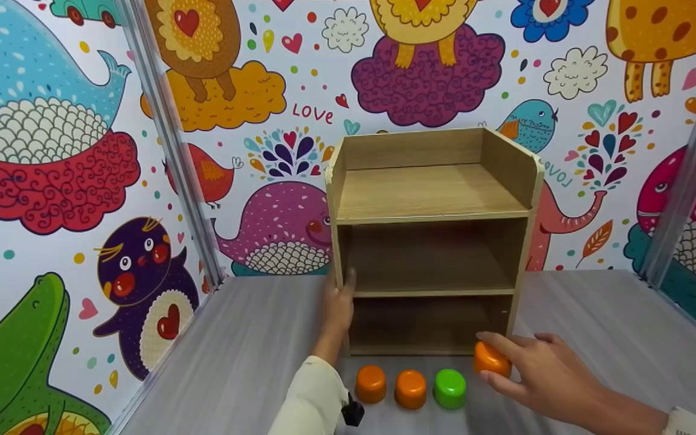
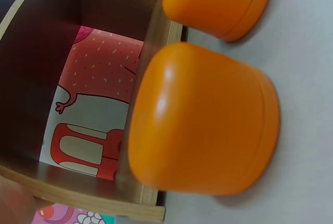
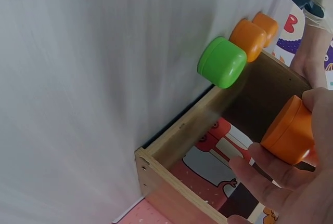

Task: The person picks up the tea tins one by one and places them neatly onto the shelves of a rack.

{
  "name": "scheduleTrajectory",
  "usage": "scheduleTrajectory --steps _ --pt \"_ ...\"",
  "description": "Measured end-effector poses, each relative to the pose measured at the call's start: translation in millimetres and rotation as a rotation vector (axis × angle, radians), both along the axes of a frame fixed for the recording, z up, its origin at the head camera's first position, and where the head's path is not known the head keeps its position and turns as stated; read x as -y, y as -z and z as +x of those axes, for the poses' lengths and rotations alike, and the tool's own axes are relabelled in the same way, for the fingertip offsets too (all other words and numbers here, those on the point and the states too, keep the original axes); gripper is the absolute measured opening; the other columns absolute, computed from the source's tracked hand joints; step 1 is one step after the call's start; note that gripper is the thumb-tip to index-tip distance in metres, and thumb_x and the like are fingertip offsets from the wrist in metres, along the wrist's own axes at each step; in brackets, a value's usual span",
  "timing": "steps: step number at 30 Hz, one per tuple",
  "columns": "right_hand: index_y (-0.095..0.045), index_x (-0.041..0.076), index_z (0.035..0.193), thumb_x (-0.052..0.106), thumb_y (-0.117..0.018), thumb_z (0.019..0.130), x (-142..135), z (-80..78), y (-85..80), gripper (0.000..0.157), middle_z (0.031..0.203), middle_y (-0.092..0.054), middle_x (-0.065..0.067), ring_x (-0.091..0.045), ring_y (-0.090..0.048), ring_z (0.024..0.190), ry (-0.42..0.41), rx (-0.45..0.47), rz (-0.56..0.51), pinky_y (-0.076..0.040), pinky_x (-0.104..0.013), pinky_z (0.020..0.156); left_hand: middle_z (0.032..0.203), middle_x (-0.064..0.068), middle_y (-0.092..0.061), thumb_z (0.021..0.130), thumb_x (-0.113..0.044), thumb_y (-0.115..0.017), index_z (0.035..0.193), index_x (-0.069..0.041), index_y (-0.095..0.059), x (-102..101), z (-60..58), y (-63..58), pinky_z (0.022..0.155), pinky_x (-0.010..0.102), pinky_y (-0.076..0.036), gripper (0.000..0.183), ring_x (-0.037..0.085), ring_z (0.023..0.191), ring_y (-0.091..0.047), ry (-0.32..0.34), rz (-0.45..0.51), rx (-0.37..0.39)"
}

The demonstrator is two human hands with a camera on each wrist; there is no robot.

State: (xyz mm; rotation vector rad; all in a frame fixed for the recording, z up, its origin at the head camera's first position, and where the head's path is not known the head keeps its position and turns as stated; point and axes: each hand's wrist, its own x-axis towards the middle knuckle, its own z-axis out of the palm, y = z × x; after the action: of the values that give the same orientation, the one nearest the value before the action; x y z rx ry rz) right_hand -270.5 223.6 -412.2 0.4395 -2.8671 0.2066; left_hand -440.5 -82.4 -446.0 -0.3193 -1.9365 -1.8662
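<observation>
My right hand (image 1: 556,377) pinches an orange rounded cylinder (image 1: 490,360) between thumb and fingers, held off the tabletop by the lower right corner of a small wooden shelf (image 1: 432,294). The same orange cylinder (image 3: 291,133) shows in the right wrist view. My left hand (image 1: 337,308) grips the shelf's left side panel, thumb toward the inside. Lined up in front of the shelf are a left orange cylinder (image 1: 371,384), a middle orange cylinder (image 1: 411,389) and a green cylinder (image 1: 450,389). In the left wrist view an orange cylinder (image 2: 203,120) looms close, with a faint seam near its base.
The shelf has an open top tray (image 1: 426,190) and two compartments below it, in which no objects show. It stands on a grey table (image 1: 251,356). Behind and beside it rise walls with cartoon animals (image 1: 290,223), joined by metal corner posts (image 1: 170,139).
</observation>
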Motion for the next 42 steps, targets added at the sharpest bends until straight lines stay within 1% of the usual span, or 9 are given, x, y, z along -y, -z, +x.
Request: scheduleTrajectory --steps 4,12,18,23,28,31,34,38,42 --pt "-0.055 0.040 0.123 0.075 -0.047 0.078 -1.1 0.1 -1.3 0.059 0.078 -0.056 0.029 0.001 -0.056 0.073 -0.004 -0.010 0.003 -0.045 -0.057 0.089 0.154 0.008 -0.024 0.096 -0.039 -0.050 0.150 -0.020 -0.022 0.0 0.5 1.0 0.114 0.047 -0.019 0.064 0.025 0.142 -0.020 0.004 -0.001 -0.007" --pt "-0.056 0.037 0.123 0.072 -0.052 0.078 -1.5 -0.3 -11.4 0.057 0.071 -0.053 0.027 -0.003 -0.058 0.073 -0.002 -0.029 0.028 -0.044 -0.059 0.088 0.153 0.006 -0.027 0.095 -0.044 -0.050 0.150 -0.022 -0.023 -0.6 1.7 0.6 0.114 0.046 -0.021 0.065 0.023 0.141 -0.023 -0.016 -0.020 -0.009" --pt "-0.057 0.035 0.123 0.066 -0.058 0.079 -2.1 -1.4 -20.4 0.054 0.088 -0.066 0.016 -0.009 -0.062 0.079 -0.002 -0.065 0.029 -0.043 -0.060 0.088 0.153 0.008 -0.026 0.096 -0.036 -0.051 0.150 -0.019 -0.023 -0.2 1.3 -1.8 0.114 0.045 -0.019 0.063 0.024 0.141 -0.022 -0.002 -0.008 -0.006" --pt "-0.058 0.033 0.123 0.065 -0.059 0.080 -2.8 -0.5 -27.4 0.054 0.097 -0.069 0.008 -0.011 -0.062 0.080 -0.005 -0.082 0.020 -0.043 -0.059 0.088 0.153 0.012 -0.024 0.097 -0.027 -0.052 0.149 -0.011 -0.024 0.9 -0.2 -2.9 0.115 0.047 -0.017 0.061 0.028 0.142 -0.020 0.026 0.029 0.010" --pt "-0.058 0.033 0.124 0.068 -0.056 0.079 -3.4 0.0 -36.2 0.057 0.100 -0.069 0.005 -0.011 -0.062 0.079 0.006 -0.084 0.012 -0.043 -0.058 0.088 0.153 0.008 -0.027 0.096 -0.036 -0.051 0.149 -0.017 -0.025 0.5 1.4 -2.3 0.115 0.043 -0.019 0.063 0.023 0.141 -0.023 -0.010 0.002 0.006" --pt "-0.058 0.033 0.124 0.069 -0.054 0.079 -4.6 0.2 -40.4 0.058 0.098 -0.069 0.006 -0.010 -0.060 0.078 0.003 -0.094 0.016 -0.045 -0.054 0.086 0.152 0.006 -0.030 0.095 -0.043 -0.050 0.149 -0.019 -0.026 0.0 2.0 -0.6 0.114 0.043 -0.021 0.064 0.022 0.139 -0.027 -0.035 -0.022 0.009" --pt "-0.058 0.034 0.124 0.070 -0.053 0.079 -6.9 0.6 -44.2 0.059 0.097 -0.068 0.007 -0.011 -0.059 0.079 0.000 -0.108 0.018 -0.046 -0.051 0.082 0.152 0.005 -0.030 0.093 -0.047 -0.050 0.149 -0.021 -0.026 -0.4 2.5 0.3 0.114 0.043 -0.021 0.066 0.021 0.139 -0.029 -0.039 -0.021 0.021" --pt "-0.057 0.033 0.125 0.069 -0.054 0.080 -9.2 0.8 -49.4 0.057 0.096 -0.068 0.007 -0.014 -0.059 0.080 -0.003 -0.125 0.020 -0.045 -0.052 0.082 0.153 0.006 -0.028 0.094 -0.047 -0.050 0.150 -0.020 -0.025 -0.4 3.3 -0.2 0.115 0.043 -0.020 0.067 0.022 0.139 -0.027 -0.035 -0.019 0.016" --pt "-0.058 0.031 0.124 0.067 -0.056 0.080 -10.2 -0.3 -54.7 0.057 0.092 -0.068 0.009 -0.011 -0.057 0.076 -0.006 -0.127 0.022 -0.045 -0.052 0.082 0.153 0.005 -0.027 0.094 -0.046 -0.050 0.150 -0.022 -0.025 -0.1 3.4 0.0 0.115 0.042 -0.019 0.065 0.021 0.140 -0.025 -0.025 -0.011 0.012"
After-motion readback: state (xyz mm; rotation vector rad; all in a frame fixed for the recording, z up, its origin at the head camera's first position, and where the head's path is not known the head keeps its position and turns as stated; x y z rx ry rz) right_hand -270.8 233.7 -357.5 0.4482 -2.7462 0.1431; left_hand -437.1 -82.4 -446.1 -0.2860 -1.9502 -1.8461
